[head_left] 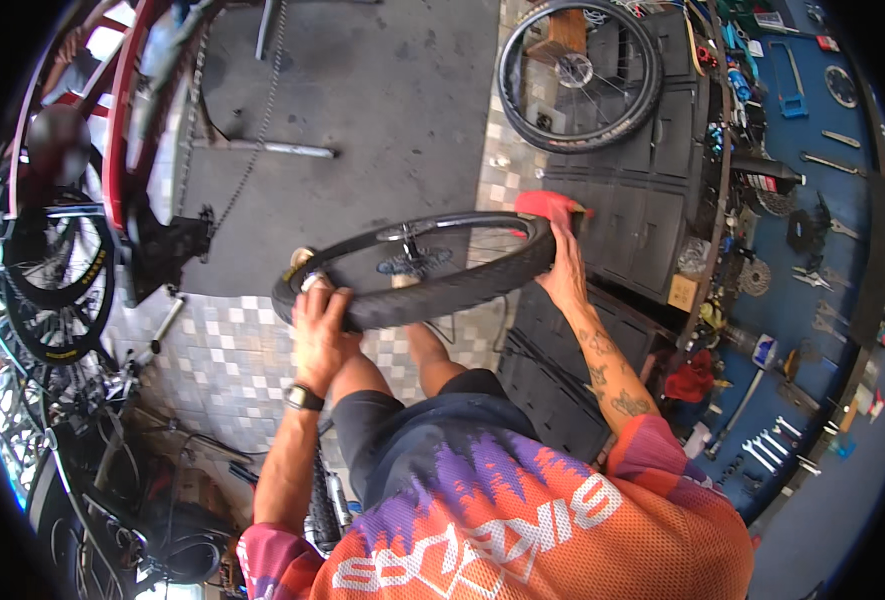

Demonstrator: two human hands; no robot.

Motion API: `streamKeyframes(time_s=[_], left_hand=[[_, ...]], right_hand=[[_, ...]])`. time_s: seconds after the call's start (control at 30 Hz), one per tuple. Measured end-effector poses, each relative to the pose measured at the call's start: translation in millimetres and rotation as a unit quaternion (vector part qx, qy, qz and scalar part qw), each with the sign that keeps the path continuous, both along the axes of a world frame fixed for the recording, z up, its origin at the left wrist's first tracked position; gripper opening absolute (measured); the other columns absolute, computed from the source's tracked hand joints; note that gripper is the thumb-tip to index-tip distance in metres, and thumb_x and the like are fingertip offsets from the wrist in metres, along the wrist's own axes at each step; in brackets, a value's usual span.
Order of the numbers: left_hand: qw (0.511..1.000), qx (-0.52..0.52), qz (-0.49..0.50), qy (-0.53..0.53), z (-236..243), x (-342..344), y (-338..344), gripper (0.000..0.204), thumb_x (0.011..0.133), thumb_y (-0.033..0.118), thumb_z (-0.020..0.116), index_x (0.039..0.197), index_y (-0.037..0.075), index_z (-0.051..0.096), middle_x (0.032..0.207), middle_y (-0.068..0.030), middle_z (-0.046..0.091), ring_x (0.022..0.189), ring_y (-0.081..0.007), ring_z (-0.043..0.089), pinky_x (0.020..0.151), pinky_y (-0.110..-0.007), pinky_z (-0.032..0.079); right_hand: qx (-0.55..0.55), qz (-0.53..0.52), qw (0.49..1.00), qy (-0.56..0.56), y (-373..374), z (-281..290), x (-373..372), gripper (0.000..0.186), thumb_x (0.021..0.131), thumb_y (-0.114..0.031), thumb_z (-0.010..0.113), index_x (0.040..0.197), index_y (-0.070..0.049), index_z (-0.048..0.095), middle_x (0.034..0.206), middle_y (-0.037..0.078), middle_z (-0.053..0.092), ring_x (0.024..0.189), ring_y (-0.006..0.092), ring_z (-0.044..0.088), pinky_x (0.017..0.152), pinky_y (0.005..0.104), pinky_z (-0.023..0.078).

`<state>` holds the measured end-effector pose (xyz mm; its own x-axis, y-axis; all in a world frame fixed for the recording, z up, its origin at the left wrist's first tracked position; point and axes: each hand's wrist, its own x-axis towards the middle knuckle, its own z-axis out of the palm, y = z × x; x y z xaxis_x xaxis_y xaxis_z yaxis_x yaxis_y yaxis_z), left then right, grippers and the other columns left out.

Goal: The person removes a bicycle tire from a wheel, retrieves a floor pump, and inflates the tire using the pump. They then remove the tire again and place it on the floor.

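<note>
1. Wheel – black tyre on rim, spokes and hub visible – held nearly flat at about knee height in front of the person, over the tiled floor
2. Left hand closed over the near-left side of the tyre, fingers wrapped round the tread, watch on the wrist
3. Right hand at the far-right edge of the tyre, pressing a red rag there; fingers partly curled on the rag, can't tell how tight the grip is
4. Step in hand, as I read it: wiping or cleaning the tyre/rim edge – left hand steadies, right works the rag
5. Next move probably calls for turning the wheel through the left hand so a fresh stretch comes under the rag; needs the left grip loosened a bit without dropping the wheel
6. Around it: second wheel leans on dark cabinets further off to the right; blue tool wall with spanners and sprockets at far right
7. Left side: red bike frame with chain hanging, more wheels stacked beside it
</note>
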<state>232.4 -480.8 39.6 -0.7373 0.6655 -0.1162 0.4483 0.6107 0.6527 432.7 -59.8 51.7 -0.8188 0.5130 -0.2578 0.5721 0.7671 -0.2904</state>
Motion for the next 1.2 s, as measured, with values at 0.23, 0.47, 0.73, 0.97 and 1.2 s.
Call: streamKeyframes(time_s=[0.23,0.47,0.73,0.97,1.2], left_hand=[[0.991,-0.088,-0.094,-0.047,54,42,93,0.076,0.078,0.021,0.089,0.146,0.008,0.056,0.119,-0.013,0.061,0.117,-0.0344,0.058,0.104,-0.049,0.048],[0.988,-0.127,-0.09,0.005,47,71,44,0.1,0.074,0.031,0.093,0.159,0.011,0.045,0.154,-0.0164,0.051,0.148,-0.0353,0.044,0.126,-0.061,0.027],[0.973,-0.224,-0.053,0.033,6,83,-1,0.09,0.073,0.019,0.091,0.154,0.014,0.05,0.148,-0.0202,0.055,0.145,-0.0411,0.046,0.124,-0.059,0.03],[0.975,-0.215,-0.047,0.043,6,77,30,0.081,0.07,0.023,0.092,0.142,0.013,0.057,0.134,-0.0152,0.061,0.137,-0.0368,0.052,0.12,-0.059,0.034],[0.983,-0.182,0.0,0.026,31,75,17,0.064,0.067,0.025,0.09,0.124,0.013,0.066,0.116,-0.0108,0.07,0.118,-0.0334,0.065,0.108,-0.051,0.046]], right_hand=[[-0.105,0.219,0.968,0.069,-115,25,-42,0.114,0.066,-0.03,0.098,0.163,-0.013,0.041,0.17,0.019,0.033,0.157,0.0389,0.034,0.127,0.0604,0.027],[-0.115,0.168,0.979,0.029,-113,-27,-6,0.098,0.068,-0.029,0.098,0.153,-0.016,0.051,0.158,0.018,0.049,0.152,0.037,0.042,0.127,0.0574,0.027],[-0.123,0.132,0.984,0.011,-84,-42,31,0.084,0.068,-0.021,0.095,0.143,-0.014,0.057,0.155,0.02,0.051,0.15,0.0385,0.044,0.129,0.0574,0.027],[-0.086,0.074,0.994,0.006,-68,-51,32,0.087,0.067,-0.02,0.096,0.144,-0.012,0.056,0.154,0.023,0.052,0.151,0.0411,0.043,0.127,0.0577,0.03],[-0.078,-0.02,0.996,0.036,-68,-35,17,0.117,0.072,-0.011,0.094,0.167,-0.014,0.026,0.164,0.028,0.035,0.156,0.0468,0.031,0.127,0.0559,0.032]])
